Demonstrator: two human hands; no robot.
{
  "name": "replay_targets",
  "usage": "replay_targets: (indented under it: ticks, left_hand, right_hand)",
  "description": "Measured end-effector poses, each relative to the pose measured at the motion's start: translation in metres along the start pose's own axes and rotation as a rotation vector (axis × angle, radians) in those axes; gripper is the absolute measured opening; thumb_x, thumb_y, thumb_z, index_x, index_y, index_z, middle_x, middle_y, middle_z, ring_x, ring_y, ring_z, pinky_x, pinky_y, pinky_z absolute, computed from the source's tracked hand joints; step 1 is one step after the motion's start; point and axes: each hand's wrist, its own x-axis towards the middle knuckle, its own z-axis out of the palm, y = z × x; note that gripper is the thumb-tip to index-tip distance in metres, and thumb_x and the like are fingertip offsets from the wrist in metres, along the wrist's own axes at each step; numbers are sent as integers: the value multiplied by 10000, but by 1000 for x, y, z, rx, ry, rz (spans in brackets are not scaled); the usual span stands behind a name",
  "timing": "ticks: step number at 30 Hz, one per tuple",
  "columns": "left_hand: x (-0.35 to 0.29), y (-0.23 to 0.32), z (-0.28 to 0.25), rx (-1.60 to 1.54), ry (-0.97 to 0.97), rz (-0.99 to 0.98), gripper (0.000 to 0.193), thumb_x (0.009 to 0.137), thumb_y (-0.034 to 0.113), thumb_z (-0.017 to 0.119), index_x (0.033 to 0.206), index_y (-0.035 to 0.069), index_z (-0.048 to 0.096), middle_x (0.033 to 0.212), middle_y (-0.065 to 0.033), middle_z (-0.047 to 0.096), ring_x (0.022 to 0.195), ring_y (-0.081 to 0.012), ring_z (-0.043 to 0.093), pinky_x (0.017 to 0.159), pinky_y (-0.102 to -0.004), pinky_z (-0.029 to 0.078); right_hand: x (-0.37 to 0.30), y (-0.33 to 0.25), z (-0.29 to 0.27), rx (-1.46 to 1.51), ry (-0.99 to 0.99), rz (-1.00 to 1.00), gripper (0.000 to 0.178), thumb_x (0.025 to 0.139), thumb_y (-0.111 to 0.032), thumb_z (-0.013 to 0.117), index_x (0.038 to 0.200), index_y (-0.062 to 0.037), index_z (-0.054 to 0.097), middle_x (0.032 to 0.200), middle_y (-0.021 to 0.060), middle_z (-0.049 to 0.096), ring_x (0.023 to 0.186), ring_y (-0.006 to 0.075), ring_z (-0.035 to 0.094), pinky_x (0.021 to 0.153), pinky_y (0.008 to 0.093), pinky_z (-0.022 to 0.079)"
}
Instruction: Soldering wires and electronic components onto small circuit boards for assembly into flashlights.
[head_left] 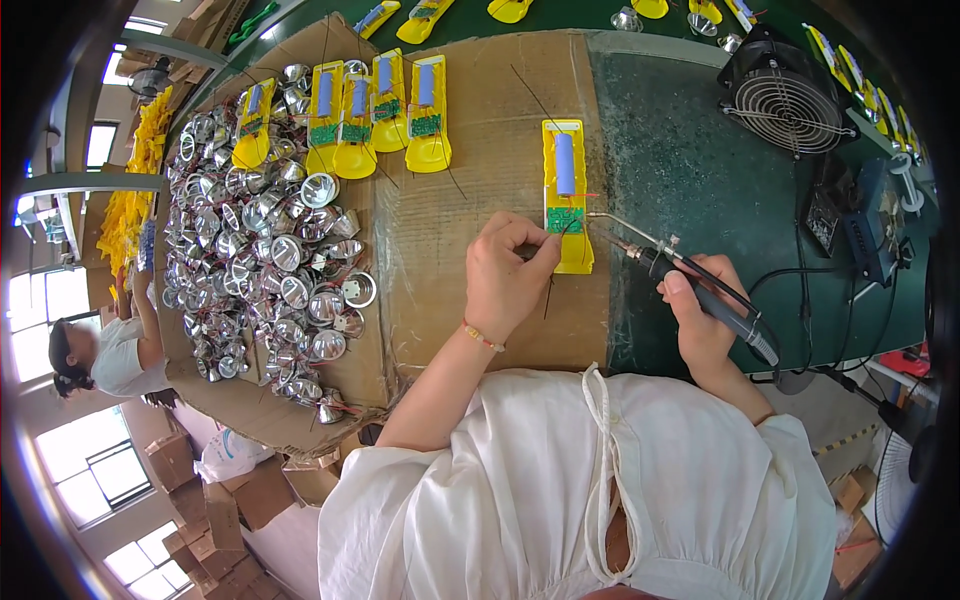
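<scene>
A yellow plastic housing lies upright in front of me on the cardboard, with a blue cylindrical battery and a small green circuit board in it. My left hand is closed in a pinch at the board's left edge, on a thin black wire. In my right hand is a soldering iron with a thin metal feed tube alongside. Its tip points left at the board; whether it touches cannot be made out.
Many silver reflector cups are heaped on cardboard at left. Several yellow housings lie beyond them. A black fan with a wire guard and a blue soldering station with cables stand at right. Another person is at far left.
</scene>
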Motion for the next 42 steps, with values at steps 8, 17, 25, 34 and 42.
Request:
replay_targets:
  ticks: [8,17,25,34,42]
  left_hand:
    - [1,2,0,39,18,3,78,741,67,668,731,-5,641,753,-89,582,609,-152,591,573,-255,476]
    - [-23,-9,-40,-111,-99,95,200,785,27,646,983,31,672,993,-63,571,832,-126,567,718,-238,464]
    - [-17,-14,-13,58,-50,209,138,706,62,717,843,61,696,970,-81,565,805,-193,567,696,-274,476]
    - [-8,-8,-5,-106,65,-18,73,732,51,681,734,-6,636,853,-86,600,717,-194,581,641,-275,479]
    - [-2,-2,-6,9,2,-80,121,746,98,664,719,-12,623,760,-95,601,673,-189,581,630,-282,461]
  right_hand:
    - [-2,2,-2,67,34,-22,142,776,-73,680,835,-2,573,692,15,566,593,52,489,524,196,389]
    - [-3,2,-10,57,47,20,154,769,-83,688,826,-5,569,692,17,578,604,50,497,531,195,397]
    - [-5,-2,-5,61,5,47,146,768,-77,683,822,-8,565,689,17,579,602,49,502,535,200,409]
    - [1,4,6,42,-9,24,152,773,-86,683,819,-8,561,682,17,578,598,49,502,532,204,412]
    - [7,3,16,52,-34,14,144,775,-73,680,816,-4,559,666,11,571,584,41,491,521,202,409]
